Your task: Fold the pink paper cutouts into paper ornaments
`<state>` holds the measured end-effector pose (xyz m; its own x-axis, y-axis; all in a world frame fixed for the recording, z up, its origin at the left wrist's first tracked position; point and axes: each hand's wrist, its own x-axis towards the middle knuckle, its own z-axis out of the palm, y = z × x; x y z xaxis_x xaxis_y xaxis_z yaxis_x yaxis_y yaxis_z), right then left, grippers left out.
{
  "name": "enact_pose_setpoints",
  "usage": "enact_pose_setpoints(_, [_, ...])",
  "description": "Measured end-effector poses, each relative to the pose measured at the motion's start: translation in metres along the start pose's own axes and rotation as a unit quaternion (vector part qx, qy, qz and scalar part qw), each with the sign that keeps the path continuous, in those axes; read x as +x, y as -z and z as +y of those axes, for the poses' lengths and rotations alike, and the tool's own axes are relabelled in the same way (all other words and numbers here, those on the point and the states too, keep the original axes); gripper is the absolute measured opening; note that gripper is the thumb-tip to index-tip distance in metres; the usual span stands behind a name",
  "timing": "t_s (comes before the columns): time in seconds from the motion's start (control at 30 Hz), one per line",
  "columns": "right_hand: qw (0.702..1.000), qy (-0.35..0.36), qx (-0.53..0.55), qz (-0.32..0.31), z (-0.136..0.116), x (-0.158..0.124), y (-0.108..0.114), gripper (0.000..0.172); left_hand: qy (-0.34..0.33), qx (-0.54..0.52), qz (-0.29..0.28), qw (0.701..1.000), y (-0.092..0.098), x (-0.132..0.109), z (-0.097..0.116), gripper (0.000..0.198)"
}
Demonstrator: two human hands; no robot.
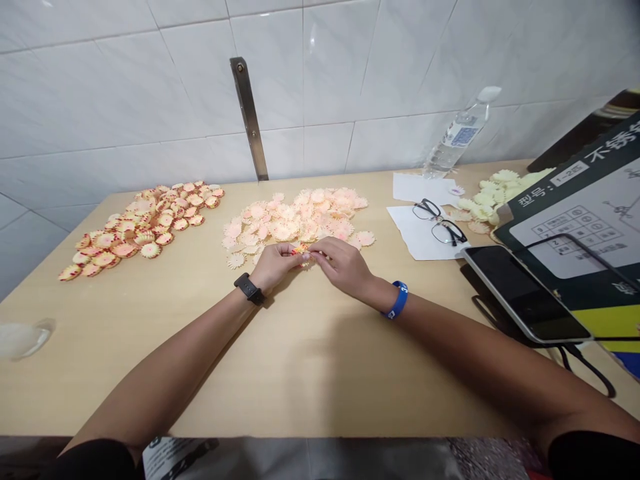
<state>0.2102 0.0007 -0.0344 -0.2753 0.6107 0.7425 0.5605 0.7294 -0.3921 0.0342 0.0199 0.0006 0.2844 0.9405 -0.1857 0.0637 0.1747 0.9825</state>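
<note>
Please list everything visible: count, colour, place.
Table: one, beige, centre
Wall: one, white, behind
Bracket: one, grey, back
Flower piles: three, reddish left, pink middle, greenish right
Papers: two, white, right
Glasses: one, black, right
Bottle: one, clear, right
Phone: one, black, right
Cables: some, black, right
Box: one, mostly green, right
Blurred object: one, whitish, left
Held piece: count unclear, reddish, centre
Watch: one, black, left wrist
Wristband: one, blue, right wrist
Left hand: one, bare, centre
Right hand: one, bare, centre
</note>
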Motion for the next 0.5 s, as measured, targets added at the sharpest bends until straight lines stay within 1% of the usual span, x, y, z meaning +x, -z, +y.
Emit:
enact_pose_setpoints(0.07, [1.000,-0.009,0.013,-0.005,-0.0002,0.0005,0.0007,0.020,-0.003,0.026,0.001,1.000,0.0012,0.0001,-0.0001,0.037])
enact_pose_setpoints(0.17, [0.999,-0.016,0.025,-0.017,-0.0008,0.0014,0.0022,0.020,-0.018,0.062,-0.012,0.998,0.0023,0.0005,-0.0005,0.035])
enact_pose_setpoints(0.33, [0.999,-0.026,0.038,-0.020,-0.0006,0.0024,0.0029,0.016,-0.041,0.036,-0.054,0.997,0.0020,0.0001,-0.0011,0.037])
enact_pose_setpoints(0.43, [0.998,-0.040,0.049,-0.015,-0.0007,0.0030,0.0024,0.016,-0.053,0.067,-0.089,0.992,0.0026,-0.0004,-0.0001,0.039])
enact_pose_setpoints(0.5, [0.997,-0.045,0.055,-0.020,-0.0011,0.0032,0.0022,0.015,-0.047,0.076,-0.102,0.991,0.0029,-0.0007,0.0009,0.039])
